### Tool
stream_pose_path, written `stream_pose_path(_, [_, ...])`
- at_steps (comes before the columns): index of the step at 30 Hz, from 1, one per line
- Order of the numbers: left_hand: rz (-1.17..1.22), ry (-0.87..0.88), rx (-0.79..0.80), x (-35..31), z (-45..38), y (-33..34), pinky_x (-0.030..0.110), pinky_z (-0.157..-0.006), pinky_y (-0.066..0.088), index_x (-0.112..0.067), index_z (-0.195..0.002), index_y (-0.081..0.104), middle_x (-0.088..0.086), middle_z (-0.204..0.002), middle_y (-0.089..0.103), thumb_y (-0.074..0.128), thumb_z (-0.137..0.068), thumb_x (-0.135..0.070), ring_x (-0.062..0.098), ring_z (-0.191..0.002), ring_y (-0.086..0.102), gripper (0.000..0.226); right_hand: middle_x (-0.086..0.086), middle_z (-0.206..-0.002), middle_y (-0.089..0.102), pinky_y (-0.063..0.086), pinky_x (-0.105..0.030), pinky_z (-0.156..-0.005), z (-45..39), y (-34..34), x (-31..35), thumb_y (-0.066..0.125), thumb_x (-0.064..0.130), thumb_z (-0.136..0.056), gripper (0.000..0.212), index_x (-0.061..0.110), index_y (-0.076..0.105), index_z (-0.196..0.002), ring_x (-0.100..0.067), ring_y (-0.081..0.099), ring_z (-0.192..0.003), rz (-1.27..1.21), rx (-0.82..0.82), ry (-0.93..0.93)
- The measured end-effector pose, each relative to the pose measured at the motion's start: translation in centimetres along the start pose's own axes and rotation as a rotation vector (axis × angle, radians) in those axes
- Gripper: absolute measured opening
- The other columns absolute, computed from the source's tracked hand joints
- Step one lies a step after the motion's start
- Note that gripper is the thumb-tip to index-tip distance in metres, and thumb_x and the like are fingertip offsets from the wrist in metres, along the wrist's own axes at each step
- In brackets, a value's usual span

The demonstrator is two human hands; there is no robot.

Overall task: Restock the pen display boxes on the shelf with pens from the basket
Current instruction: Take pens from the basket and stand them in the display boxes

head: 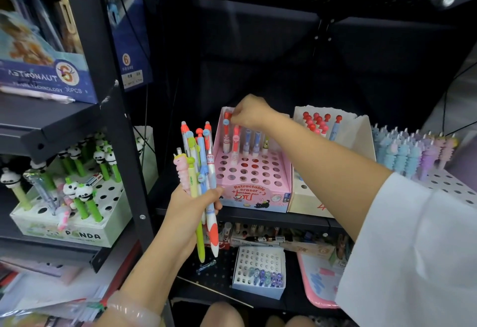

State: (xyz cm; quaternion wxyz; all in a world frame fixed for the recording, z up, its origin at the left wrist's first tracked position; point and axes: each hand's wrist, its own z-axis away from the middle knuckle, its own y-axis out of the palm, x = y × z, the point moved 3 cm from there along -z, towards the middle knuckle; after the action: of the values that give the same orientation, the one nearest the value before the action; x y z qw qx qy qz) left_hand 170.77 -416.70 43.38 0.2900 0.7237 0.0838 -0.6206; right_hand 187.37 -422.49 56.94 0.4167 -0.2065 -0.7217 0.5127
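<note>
Right now our right hand [249, 113] is pinched shut on the top of a red-capped retractable eraser pen [226, 133], which stands in the far-left hole of the back row of the pink cardboard display box [254, 192] on the black metal shelf [258, 217]; whether the pen is fully seated we cannot tell, since our fingers cover its cap. Our left hand [192, 206] is closed around a mixed bunch of pens [200, 172], tips down, held just in front of the box's left edge: orange-capped blue ones, a lime green one and a pink unicorn-topped one among them. In the pink box only the back two rows hold anything, roughly five pens, and the many round holes nearer the front are bare, so we judge this box barely started. The white display box [361, 133] just beside it on the right carries a cluster of red ball-topped pens at its back, partly hidden by our forearm. Further right stands a white perforated stand of pastel blue and purple pens [413, 151], and it looks well stocked. The basket is not in view. Judging by the handful we hold, most of the restocking is still ahead of us.
</note>
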Motion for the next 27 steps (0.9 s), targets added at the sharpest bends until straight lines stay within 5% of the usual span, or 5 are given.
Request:
stream_pose_path(4, [-0.025,0.014,0.020,-0.2,-0.1,-0.2,0.023,-0.053,0.051,-0.011,-0.094,0.063,0.005,-0.066,0.061,0.066,-0.080,-0.001,0.011,-0.053,0.055,0.017,-0.010,-0.111,0.060,0.048,-0.037,-0.089,2.0,-0.8,1.4,0.053,0.015,-0.089,0.022,0.008,0.065,-0.106,-0.024,0.057,-0.101,0.027,-0.325,-0.230])
stream_pose_path(8, [-0.002,0.036,0.032,-0.4,-0.3,0.0,0.021,-0.051,0.048,-0.010,-0.097,0.062,0.004,-0.067,0.064,0.064,-0.082,0.001,0.012,-0.053,0.056,0.018,0.002,-0.088,0.069,0.046,-0.008,-0.064,4.4,0.6,2.4,0.057,0.029,-0.091,0.024,0.012,0.066,-0.104,0.002,0.059,-0.073,-0.301,-0.083,-0.294])
stream_pose_path(12, [0.013,0.025,0.036,-0.3,-0.2,0.4,0.021,-0.050,0.048,-0.008,-0.097,0.063,0.003,-0.068,0.066,0.065,-0.082,0.001,0.013,-0.053,0.057,0.018,0.004,-0.063,0.062,0.046,-0.011,-0.049,5.0,1.1,2.1,0.060,0.023,-0.090,0.013,0.011,0.065,-0.093,-0.001,0.054,-0.050,-0.535,0.020,-0.216])
stream_pose_path(16, [0.044,0.019,0.020,-0.5,0.0,0.1,0.020,-0.049,0.047,-0.012,-0.095,0.062,0.003,-0.065,0.064,0.064,-0.082,0.003,0.012,-0.050,0.055,0.021,0.002,-0.078,0.066,0.044,-0.008,-0.054,3.3,-2.5,1.5,0.060,0.020,-0.090,0.016,0.012,0.063,-0.103,0.003,0.058,-0.058,-0.730,-0.321,-0.192])
stream_pose_path(27, [0.028,0.012,0.003,-0.5,0.1,-0.4,0.020,-0.048,0.047,-0.014,-0.097,0.060,-0.001,-0.061,0.061,0.064,-0.081,0.004,0.010,-0.050,0.054,0.024,0.012,-0.066,0.062,0.041,-0.003,-0.055,2.0,-0.4,-1.1,0.057,0.021,-0.090,0.019,0.011,0.060,-0.106,0.000,0.057,-0.064,-0.401,-0.344,-0.220])
